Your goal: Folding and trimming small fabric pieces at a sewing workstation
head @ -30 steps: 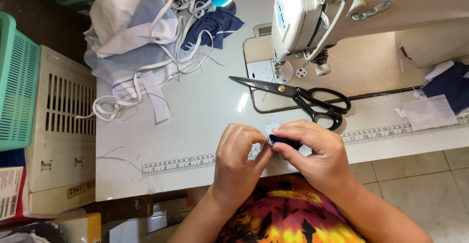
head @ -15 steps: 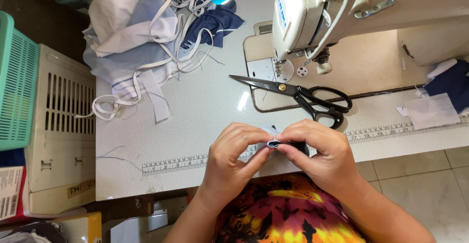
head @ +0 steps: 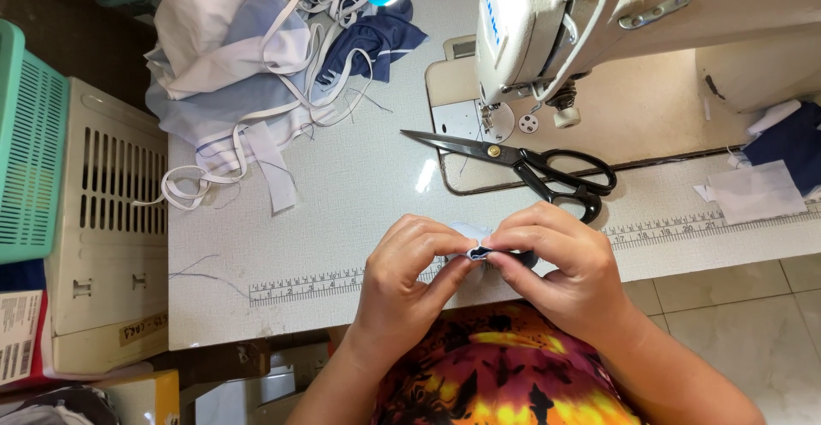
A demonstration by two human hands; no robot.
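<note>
Both hands pinch 1 small folded piece of cloth (head: 479, 250) at the near edge of the desk (head: 342, 211): the left hand (head: 410, 275) and the right hand (head: 556, 262) meet fingertip to fingertip. The fold seems in progress; the next move calls for a firm, even crease. The scissors (head: 530, 164) lie just behind.

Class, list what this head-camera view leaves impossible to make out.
- Small fabric piece: mostly hidden between left hand and right hand; shape unclear.
- Sewing machine: cut off by top edge; needle too small.
- Navy cloth: cut off at right edge.
</note>
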